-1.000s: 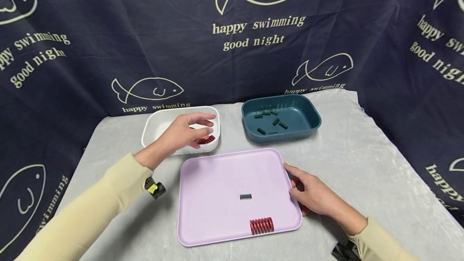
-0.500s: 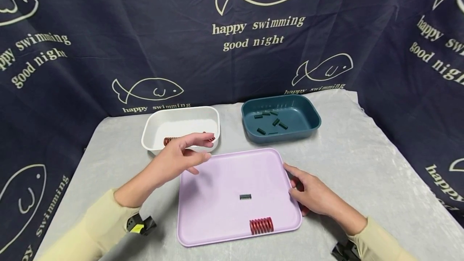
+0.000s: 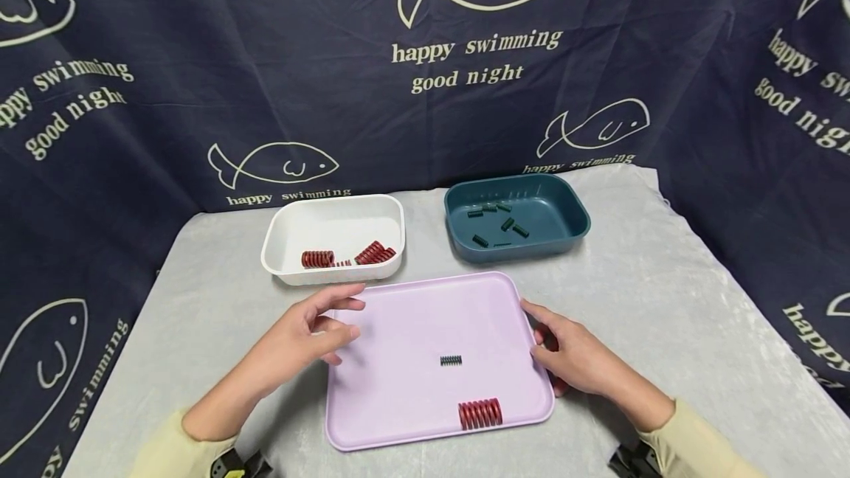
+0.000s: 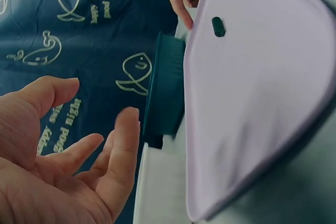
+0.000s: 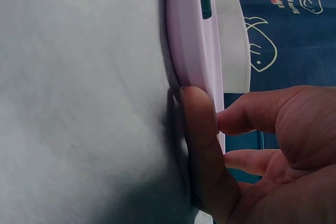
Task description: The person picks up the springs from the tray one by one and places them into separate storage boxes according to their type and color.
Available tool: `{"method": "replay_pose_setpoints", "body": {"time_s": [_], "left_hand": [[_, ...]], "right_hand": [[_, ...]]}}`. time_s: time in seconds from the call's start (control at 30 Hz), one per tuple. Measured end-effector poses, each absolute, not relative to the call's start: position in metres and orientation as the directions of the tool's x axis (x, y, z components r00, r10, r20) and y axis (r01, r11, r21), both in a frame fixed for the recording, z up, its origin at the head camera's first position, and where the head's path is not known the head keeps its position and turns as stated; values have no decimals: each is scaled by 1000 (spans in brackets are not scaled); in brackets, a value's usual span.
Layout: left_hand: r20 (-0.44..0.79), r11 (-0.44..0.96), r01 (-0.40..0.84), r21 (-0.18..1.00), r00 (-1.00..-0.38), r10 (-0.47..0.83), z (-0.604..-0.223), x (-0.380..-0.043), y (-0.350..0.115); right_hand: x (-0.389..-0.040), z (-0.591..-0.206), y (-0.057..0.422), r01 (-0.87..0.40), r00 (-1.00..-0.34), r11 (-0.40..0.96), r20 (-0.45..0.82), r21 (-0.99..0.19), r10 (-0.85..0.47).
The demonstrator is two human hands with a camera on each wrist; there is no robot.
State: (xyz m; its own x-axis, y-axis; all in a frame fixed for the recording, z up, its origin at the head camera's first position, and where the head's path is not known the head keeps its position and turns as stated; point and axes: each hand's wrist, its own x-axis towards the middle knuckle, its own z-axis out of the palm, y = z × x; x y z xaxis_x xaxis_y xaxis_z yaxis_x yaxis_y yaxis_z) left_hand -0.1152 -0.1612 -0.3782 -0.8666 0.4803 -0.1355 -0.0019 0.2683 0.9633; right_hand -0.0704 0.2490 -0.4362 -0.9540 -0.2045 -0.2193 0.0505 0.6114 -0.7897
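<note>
My left hand (image 3: 305, 334) hovers by the left edge of the lilac tray (image 3: 398, 404), fingers loosely bent with nothing between them. At the tray's right edge my right hand (image 3: 574, 352) grips the rim; in the right wrist view the thumb and fingers (image 5: 202, 129) lie on either side of it. A small dark green spring (image 3: 451, 361) lies near the tray's middle. Closer to the tray's front edge lies a larger red spring (image 3: 480, 414).
Behind the tray on the left stands a white bin (image 3: 282, 242) with several red springs (image 3: 317, 259) inside. A teal bin (image 3: 558, 238) to its right holds several dark green springs (image 3: 521, 231). A navy fish-print curtain (image 3: 425, 131) hangs behind and beside the table.
My left hand has drawn back from over the white bin toward me, down to the tray's left edge, bringing the red springs there into view. My right hand and the tray have stayed put.
</note>
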Motion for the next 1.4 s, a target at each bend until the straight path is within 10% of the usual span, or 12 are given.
{"method": "replay_pose_setpoints", "body": {"time_s": [1.1, 1.4], "left_hand": [[-250, 370, -155, 916, -942, 224, -443, -91, -180], [-259, 327, -180, 928, -941, 216, -447, -91, -179]], "right_hand": [[-78, -430, 253, 14, -963, 550, -160, -835, -218], [-97, -422, 240, 48, -921, 187, -116, -981, -371]]}}
